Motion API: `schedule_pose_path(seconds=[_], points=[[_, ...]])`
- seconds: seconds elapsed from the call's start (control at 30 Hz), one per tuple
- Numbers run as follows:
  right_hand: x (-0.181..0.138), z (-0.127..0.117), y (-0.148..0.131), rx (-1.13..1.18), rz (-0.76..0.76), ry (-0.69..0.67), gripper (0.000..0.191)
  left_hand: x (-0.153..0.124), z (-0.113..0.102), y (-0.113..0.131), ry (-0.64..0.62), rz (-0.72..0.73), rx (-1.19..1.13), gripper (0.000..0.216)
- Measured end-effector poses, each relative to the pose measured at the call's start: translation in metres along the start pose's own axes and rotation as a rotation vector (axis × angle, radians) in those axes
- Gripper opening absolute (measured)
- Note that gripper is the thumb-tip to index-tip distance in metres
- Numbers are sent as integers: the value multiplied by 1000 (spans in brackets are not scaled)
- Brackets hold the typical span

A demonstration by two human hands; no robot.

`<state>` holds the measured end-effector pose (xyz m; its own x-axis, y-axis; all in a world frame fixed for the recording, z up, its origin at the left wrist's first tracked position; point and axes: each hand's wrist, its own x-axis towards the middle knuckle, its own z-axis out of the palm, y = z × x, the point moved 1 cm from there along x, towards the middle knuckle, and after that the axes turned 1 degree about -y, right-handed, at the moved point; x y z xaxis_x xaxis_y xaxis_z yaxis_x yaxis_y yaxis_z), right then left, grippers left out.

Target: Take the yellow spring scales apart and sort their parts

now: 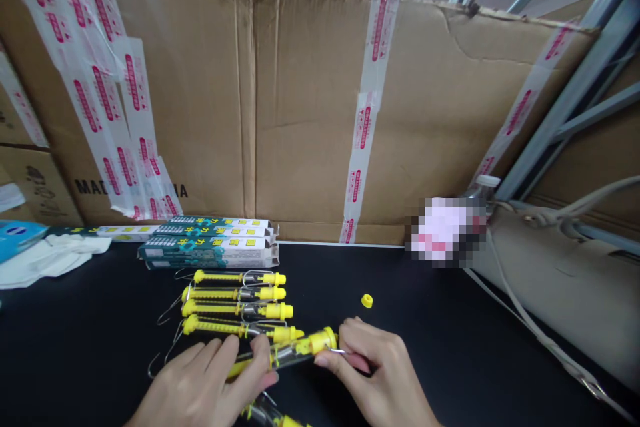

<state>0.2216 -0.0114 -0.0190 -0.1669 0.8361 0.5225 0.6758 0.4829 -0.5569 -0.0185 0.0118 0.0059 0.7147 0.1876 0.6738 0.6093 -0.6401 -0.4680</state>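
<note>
My left hand (pixel 210 377) is closed around the body of a clear tubular spring scale (pixel 295 350) with yellow fittings, tilted up to the right. At its yellow right end, my right hand (pixel 377 363) pinches a thin metal piece (pixel 339 351), perhaps a wire hook; its far part is hidden by the fingers. Several similar spring scales (pixel 237 308) with wire hooks lie in a row behind my left hand. Another spring scale (pixel 273 412) shows partly below the hands. A small yellow cap (pixel 367 300) lies on the table beyond my right hand.
Green-and-white cartons (pixel 207 255) are stacked behind the row. White cloth or tissue (pixel 50 259) and a blue packet (pixel 20 239) sit at left. A cardboard wall (pixel 310 113) closes off the black table's (pixel 400 273) back. Cables (pixel 525 317) and a capped bottle (pixel 487 181) are at right.
</note>
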Motion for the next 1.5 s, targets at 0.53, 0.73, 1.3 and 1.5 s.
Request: schedule_pose_path(seconds=[0.53,0.73,1.3,1.5], points=[[2,0,0,45,5,22,59,1,1,3,-11,-7,36,34],[-1,0,2,50,-12,46,58,0,-1,5,-32,-17,58,34],[0,1,5,59,11,55,59,-2,1,6,-54,-18,67,34],[0,0,2,38,-14,67,59,-2,1,6,-42,-16,71,33]])
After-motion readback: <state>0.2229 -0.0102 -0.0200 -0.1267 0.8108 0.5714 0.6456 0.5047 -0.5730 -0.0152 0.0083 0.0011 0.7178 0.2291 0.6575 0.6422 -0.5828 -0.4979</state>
